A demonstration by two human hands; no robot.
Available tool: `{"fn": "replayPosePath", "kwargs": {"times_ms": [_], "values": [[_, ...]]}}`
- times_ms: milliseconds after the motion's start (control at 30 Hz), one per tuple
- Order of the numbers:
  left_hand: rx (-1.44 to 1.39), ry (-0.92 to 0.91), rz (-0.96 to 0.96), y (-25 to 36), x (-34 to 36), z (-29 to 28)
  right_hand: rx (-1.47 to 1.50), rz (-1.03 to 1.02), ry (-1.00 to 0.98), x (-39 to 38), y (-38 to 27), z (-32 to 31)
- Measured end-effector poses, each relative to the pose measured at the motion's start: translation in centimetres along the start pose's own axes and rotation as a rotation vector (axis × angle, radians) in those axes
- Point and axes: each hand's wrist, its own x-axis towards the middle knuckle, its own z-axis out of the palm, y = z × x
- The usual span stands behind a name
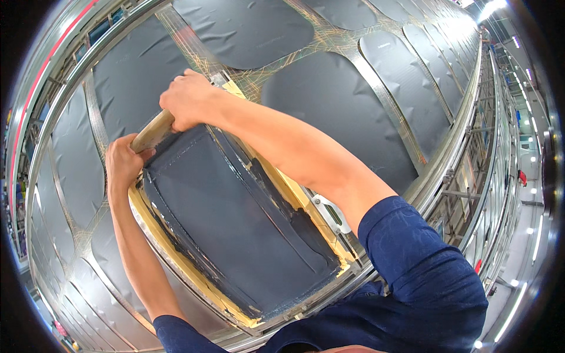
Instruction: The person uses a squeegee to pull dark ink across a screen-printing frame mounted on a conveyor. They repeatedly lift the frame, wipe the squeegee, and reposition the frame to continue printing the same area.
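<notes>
My left hand [125, 162] and my right hand [187, 100] are both closed round a beige wooden bar [154, 132], shaped like a squeegee handle. It slants across the far end of a smooth dark grey panel [229, 203]; its lower edge is mostly hidden. Thick black paste [309, 228] lies in ridges along the panel's long sides. Yellow masking tape [194, 281], smeared black in places, borders those sides. My right arm reaches over the panel's right edge, while my left arm runs along its left side.
Dark grey sheets [347, 112] cover much of the large curved metal surface around the panel, with bare metal strips [388, 109] between them. A slotted metal bracket [331, 215] sits beside the right tape. Metal railings [488, 159] stand along the right side.
</notes>
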Motion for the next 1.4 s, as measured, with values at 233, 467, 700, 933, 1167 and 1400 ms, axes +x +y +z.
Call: {"fn": "replayPosePath", "kwargs": {"times_ms": [233, 467, 700, 933, 1167, 1400], "values": [[0.037, -0.107, -0.081, 0.2, 1.4, -0.2, 0.084, 0.051, -0.131, 2.6, 0.7, 2.0], [0.078, -0.080, 0.029, 3.4, -6.8, 1.8, 0.021, 0.041, -0.124, -6.3, -2.9, 2.8], [0.005, -0.078, 0.030, 9.0, -25.9, 5.3, 0.063, 0.005, -0.088, -25.1, -11.5, 5.6], [-0.061, 0.033, 0.120, 15.1, -42.9, 8.6, 0.128, -0.004, -0.061, -42.3, -18.7, 8.0], [-0.008, -0.114, 0.062, 13.1, -41.1, 7.7, 0.164, -0.023, -0.209, -39.5, -17.7, 6.2], [0.121, 0.027, 0.156, 7.3, -21.4, 2.6, 0.062, -0.044, -0.041, -19.7, -8.3, 4.5]]}}
